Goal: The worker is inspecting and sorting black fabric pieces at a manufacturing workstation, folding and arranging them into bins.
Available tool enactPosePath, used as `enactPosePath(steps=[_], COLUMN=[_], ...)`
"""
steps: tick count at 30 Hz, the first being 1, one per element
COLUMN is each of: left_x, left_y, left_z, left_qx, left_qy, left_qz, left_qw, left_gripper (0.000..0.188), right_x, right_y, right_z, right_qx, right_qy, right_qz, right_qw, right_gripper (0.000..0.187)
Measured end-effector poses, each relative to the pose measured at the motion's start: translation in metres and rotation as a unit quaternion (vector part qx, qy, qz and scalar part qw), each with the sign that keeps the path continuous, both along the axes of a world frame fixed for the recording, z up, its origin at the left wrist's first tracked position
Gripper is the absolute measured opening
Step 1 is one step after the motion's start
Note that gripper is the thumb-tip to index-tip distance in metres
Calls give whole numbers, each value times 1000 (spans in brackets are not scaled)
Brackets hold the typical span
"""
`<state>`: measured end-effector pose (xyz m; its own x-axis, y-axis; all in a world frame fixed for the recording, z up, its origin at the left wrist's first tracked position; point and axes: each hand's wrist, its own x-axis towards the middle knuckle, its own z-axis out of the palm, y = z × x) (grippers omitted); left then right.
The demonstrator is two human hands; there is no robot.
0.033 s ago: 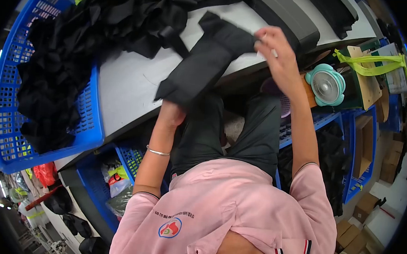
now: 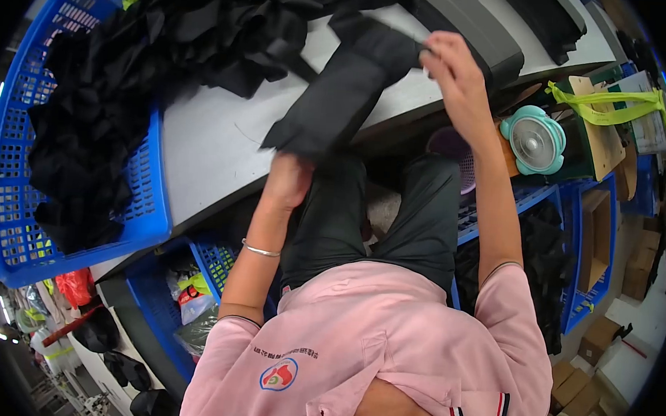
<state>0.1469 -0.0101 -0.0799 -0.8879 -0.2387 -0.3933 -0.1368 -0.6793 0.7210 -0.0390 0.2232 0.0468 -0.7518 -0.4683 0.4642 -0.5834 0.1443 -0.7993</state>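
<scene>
Head view, left to right: at nine o'clock a blue plastic slotted basket heaped with black fabric pieces. The left hand has its grip closed on the lower edge of a flat black folded cloth piece over the grey table; the right hand pinches its upper corner at one o'clock. It looks light, limp and likely to sag, best held by opposite edges.

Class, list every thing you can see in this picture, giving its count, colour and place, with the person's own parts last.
fabric piece: one, black, held over the table edge
table: one, grey-white, centre
basket: one, blue, left on table, with black cloth
cloth heap: one, black, top
small fan: one, teal, right
cardboard boxes: several, brown, lower right
left hand: grips fabric's lower end
right hand: grips fabric's upper end
</scene>
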Motion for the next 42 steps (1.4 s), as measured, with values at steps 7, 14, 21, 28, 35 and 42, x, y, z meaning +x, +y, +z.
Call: enactPosePath(steps=[7,14,21,28,35,42], left_x=[5,-59,-77,-93,-81,-39], left_y=[16,-13,7,13,26,-15], left_z=[42,46,29,13,13,50], left_qx=[-192,-409,-461,-385,-461,-525], left_qy=[46,120,113,127,98,88], left_qz=[-39,140,124,189,215,345], left_qw=[980,894,872,894,855,773], left_gripper=[37,35,27,23,23,24], right_x=[-19,50,24,15,12,16], right_y=[-38,-50,-43,-67,-89,-61], right_z=[-39,-80,-95,-81,-72,-66], right_qx=[-17,-151,-217,-139,-126,118], right_qy=[111,-403,-529,-534,-543,56], right_qz=[-156,69,230,261,261,-139], right_qw=[981,900,787,792,788,982], right_gripper=[19,29,28,26,16,18])
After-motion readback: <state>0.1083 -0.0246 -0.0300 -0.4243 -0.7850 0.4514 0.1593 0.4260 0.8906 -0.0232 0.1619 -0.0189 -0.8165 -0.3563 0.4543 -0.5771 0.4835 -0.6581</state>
